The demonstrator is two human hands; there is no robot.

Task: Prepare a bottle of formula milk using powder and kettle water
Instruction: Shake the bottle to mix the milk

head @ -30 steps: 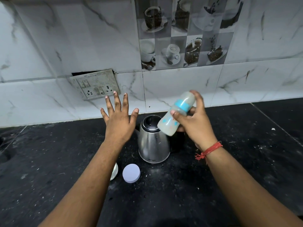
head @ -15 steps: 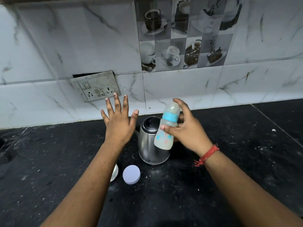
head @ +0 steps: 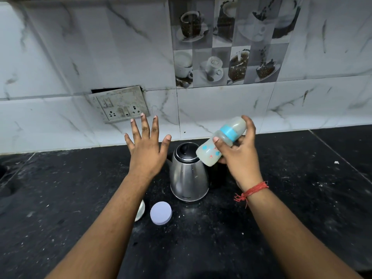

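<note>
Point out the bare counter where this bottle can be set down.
Widest bare patch: the black counter right of the kettle, beyond the right hand that holds the bottle. More bare counter lies far left, past the open left hand. Crowded: in front of the kettle, by the round lid and a white thing half hidden under the left forearm.
</note>
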